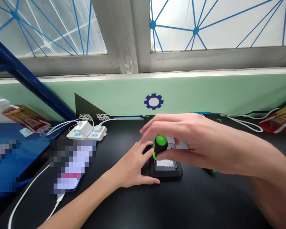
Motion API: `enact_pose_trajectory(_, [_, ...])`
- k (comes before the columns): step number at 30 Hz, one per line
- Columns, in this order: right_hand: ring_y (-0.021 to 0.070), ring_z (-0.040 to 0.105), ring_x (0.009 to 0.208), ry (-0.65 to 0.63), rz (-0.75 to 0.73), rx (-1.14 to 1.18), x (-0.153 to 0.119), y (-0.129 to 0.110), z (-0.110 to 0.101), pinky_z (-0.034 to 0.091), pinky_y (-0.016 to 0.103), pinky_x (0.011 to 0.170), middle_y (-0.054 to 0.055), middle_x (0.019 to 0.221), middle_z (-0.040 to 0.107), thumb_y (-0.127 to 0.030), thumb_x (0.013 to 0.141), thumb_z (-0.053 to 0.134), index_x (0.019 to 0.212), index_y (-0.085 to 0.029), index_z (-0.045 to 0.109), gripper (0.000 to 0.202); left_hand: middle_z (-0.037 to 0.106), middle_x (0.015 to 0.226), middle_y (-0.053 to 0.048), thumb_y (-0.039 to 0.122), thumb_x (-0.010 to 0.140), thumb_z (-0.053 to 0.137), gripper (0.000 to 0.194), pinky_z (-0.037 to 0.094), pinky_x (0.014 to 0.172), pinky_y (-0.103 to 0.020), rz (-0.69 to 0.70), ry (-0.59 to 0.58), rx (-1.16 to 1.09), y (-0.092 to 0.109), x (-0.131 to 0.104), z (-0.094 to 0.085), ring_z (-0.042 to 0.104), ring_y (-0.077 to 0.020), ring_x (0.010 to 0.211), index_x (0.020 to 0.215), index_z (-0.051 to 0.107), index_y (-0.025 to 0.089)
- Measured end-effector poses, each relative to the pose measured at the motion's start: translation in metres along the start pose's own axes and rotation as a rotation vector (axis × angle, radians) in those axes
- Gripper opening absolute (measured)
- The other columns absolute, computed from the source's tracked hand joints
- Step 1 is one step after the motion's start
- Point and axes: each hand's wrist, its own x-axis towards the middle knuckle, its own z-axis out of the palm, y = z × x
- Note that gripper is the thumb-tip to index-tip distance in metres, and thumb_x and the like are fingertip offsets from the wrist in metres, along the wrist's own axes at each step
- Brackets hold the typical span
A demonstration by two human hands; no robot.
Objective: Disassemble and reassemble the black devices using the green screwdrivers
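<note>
My right hand (181, 136) is closed on a screwdriver with a stubby black and green handle (161, 143), held upright over a black device (165, 173). The screwdriver's tip is hidden behind the handle. The device lies on the black table with a pale printed label facing up. My left hand (133, 165) braces it from the left, thumb along the near edge and fingers at the left and far side. Part of the device is covered by my right hand.
A white power strip (97, 135) with plugs and cables sits at the back left, a phone (73, 168) on a white cable (26, 190) nearer me. A small green-tipped thing (212, 171) shows below my right forearm. A red-brown package (280, 122) and cables lie back right.
</note>
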Motion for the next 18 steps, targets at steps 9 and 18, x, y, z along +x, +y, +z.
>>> enact_pose_trajectory(9, [0.0153, 0.059, 0.081, 0.080, 0.034, -0.102, 0.008, -0.003, 0.009, 0.037, 0.033, 0.067, 0.000, 0.099, 0.070, -0.040, 0.114, 0.068, 0.106, -0.021, 0.071, 0.021, 0.052, 0.165, -0.020, 0.078, 0.090, 0.082, 0.101, 0.053, 0.119, -0.066, -0.009, 0.018, -0.019, 0.004, 0.000, -0.003, 0.054, -0.0487, 0.147, 0.169, 0.044, 0.028])
enact_pose_trajectory(18, [0.0131, 0.064, 0.089, 0.038, 0.042, 0.029, 0.000, -0.001, -0.001, 0.042, 0.028, 0.072, -0.004, 0.105, 0.074, -0.019, 0.108, 0.074, 0.116, -0.024, 0.072, 0.010, 0.056, 0.159, -0.021, 0.076, 0.091, 0.083, 0.096, 0.055, 0.115, -0.064, -0.001, 0.004, -0.035, 0.004, 0.000, -0.003, 0.057, -0.0460, 0.141, 0.166, 0.049, 0.026])
